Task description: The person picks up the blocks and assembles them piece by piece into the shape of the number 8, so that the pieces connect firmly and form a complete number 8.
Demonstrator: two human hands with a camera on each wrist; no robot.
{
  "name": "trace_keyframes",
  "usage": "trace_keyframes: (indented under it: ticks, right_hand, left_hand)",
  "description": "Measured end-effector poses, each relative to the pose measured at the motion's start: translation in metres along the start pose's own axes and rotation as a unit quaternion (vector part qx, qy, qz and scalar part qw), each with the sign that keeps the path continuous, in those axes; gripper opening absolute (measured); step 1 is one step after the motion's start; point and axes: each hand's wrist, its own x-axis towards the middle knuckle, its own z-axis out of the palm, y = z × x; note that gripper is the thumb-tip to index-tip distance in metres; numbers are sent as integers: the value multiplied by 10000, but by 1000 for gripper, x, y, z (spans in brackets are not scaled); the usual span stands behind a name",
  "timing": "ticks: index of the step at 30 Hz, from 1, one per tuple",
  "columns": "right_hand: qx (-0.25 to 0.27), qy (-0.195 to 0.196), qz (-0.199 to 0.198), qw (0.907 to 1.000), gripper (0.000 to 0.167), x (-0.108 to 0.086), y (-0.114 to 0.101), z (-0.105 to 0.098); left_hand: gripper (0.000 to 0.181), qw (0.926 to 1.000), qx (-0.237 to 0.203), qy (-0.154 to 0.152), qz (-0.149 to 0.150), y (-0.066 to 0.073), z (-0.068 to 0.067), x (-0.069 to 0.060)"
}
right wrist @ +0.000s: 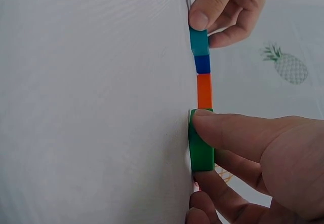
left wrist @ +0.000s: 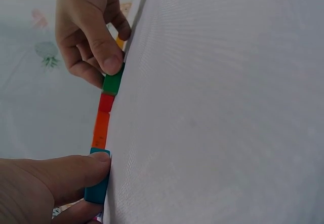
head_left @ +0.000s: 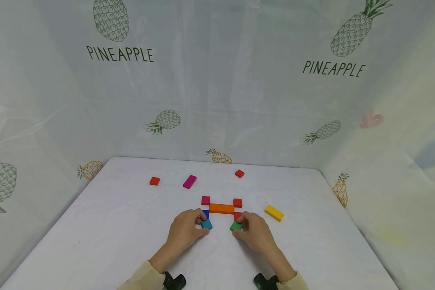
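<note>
My left hand [head_left: 184, 231] pinches a light blue block [head_left: 206, 224] between thumb and fingers, just in front of a dark blue block [head_left: 206, 214]. A green block [head_left: 236, 226] is pinched by my right hand [head_left: 256, 233], in front of a red block [head_left: 237, 216]. Between the two columns lies a long orange block [head_left: 221, 208], with a magenta block [head_left: 205, 200] and a red block [head_left: 237, 202] at its far corners. The left wrist view shows my thumb on the light blue block [left wrist: 97, 183]; in the right wrist view my thumb touches the green block [right wrist: 201, 143].
A yellow block [head_left: 274, 213] lies right of my right hand. Farther back on the white table [head_left: 105, 233] are a red block [head_left: 154, 181], a magenta block [head_left: 189, 181] and another red block [head_left: 239, 173]. A pineapple-print sheet [head_left: 217, 80] hangs behind.
</note>
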Motion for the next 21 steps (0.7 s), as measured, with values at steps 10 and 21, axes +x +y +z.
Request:
trace_keyframes:
  ticks: [10, 21]
  right_hand:
    - [-5, 2, -58, 10000, 30, 0, 0, -1]
    - [47, 58, -71, 9999, 32, 0, 1, 0]
  left_hand:
    - [30, 10000, -2, 25, 27, 1, 0, -1]
    - [30, 10000, 36, 9, 26, 0, 0, 0]
